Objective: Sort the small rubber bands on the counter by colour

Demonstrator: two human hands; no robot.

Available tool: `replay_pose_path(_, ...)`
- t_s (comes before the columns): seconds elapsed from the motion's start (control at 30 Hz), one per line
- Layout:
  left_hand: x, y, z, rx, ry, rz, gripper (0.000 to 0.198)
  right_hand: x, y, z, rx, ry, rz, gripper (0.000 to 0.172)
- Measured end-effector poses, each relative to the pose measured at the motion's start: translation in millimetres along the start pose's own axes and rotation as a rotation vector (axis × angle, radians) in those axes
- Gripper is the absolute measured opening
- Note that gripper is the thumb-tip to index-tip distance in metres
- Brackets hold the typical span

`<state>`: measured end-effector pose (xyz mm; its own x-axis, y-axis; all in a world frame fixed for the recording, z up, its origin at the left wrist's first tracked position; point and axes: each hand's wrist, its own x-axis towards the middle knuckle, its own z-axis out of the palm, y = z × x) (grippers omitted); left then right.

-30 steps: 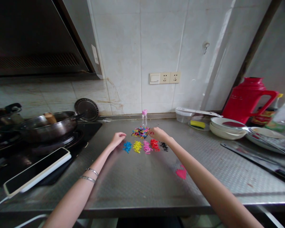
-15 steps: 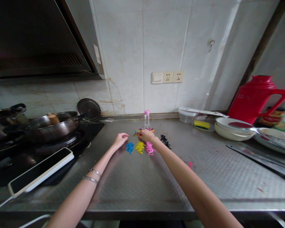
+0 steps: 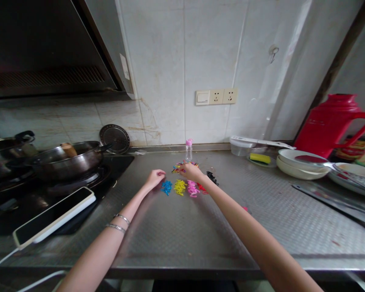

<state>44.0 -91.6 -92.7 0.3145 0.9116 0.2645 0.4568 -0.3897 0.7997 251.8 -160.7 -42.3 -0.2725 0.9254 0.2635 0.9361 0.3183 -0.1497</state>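
My right hand point(image 3: 192, 171) is over a mixed pile of small coloured pieces point(image 3: 177, 166), fingertips pinched together at its near edge. The pieces look like little rubber bands, though their kind is unclear; whatever is in the pinch is too small to see. My left hand point(image 3: 155, 178) rests on the counter just left of a blue pile point(image 3: 166, 187), its fingers curled and pressed together. In a row beside that lie a yellow pile point(image 3: 179, 187), a pink pile point(image 3: 192, 188) and a red pile point(image 3: 202, 188), partly under my right wrist. A black pile point(image 3: 212, 177) sits farther right.
A small clear bottle with a pink cap point(image 3: 189, 149) stands behind the mixed pile. On the left are a phone point(image 3: 53, 217) and a pan point(image 3: 68, 162) on the stove. Bowls point(image 3: 301, 168), a yellow sponge point(image 3: 260, 158) and a red thermos point(image 3: 328, 125) occupy the right side.
My right hand has shifted slightly right and its forearm has moved right, uncovering more of the red pile. My left hand keeps its place. The view has turned slightly.
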Motion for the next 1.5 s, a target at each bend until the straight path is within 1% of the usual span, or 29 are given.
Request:
replay_pose_path(0.17, -1, 1, 1.1, -0.017, -0.026, -0.003, 0.022, -18, -7, -9, 0.074, 0.015, -0.107, 0.025)
replay_pose_path(0.27, -3, 3, 0.9, -0.01, -0.033, 0.005, 0.021, -27, -13, -12, 0.059, -0.014, -0.163, 0.026)
replay_pose_path(0.33, -4, 4, 0.5, 0.0, -0.031, 0.003, 0.021, -31, -15, -13, 0.031, -0.039, -0.172, 0.026)
replay_pose_path(0.4, -5, 5, 0.1, 0.011, -0.028, 0.002, 0.021, -36, -15, -14, 0.018, -0.045, -0.157, 0.027)
replay_pose_path(0.5, -7, 6, 0.3, 0.018, -0.022, 0.0, 0.02, -45, -9, -19, 0.039, -0.015, -0.104, 0.03)
replay_pose_path(0.73, -10, 10, -0.7, 0.071, 0.01, -0.008, 0.017, -66, 19, -32, 0.118, 0.057, 0.02, 0.029)
replay_pose_path(0.87, -7, 15, -1.4, 0.169, -0.013, 0.052, 0.017, -74, 28, -33, 0.146, 0.121, 0.045, 0.028)
replay_pose_path(0.97, -2, 23, 2.0, 0.298, -0.028, 0.149, 0.017, -77, 31, -31, 0.146, 0.156, 0.076, 0.028)
replay_pose_path(1.07, 5, 34, 8.5, 0.388, -0.039, 0.233, 0.017, -79, 34, -29, 0.162, 0.146, 0.119, 0.028)
replay_pose_path(1.2, 15, 44, 16.9, 0.442, -0.085, 0.281, 0.016, -81, 37, -28, 0.181, 0.154, 0.117, 0.027)
replay_pose_path(1.33, 25, 42, 21.3, 0.45, -0.139, 0.306, 0.02, -82, 40, -27, 0.194, 0.133, 0.128, 0.027)
replay_pose_path(1.5, 31, 39, 21.7, 0.42, -0.144, 0.286, 0.022, -83, 41, -24, 0.166, 0.111, 0.141, 0.026)
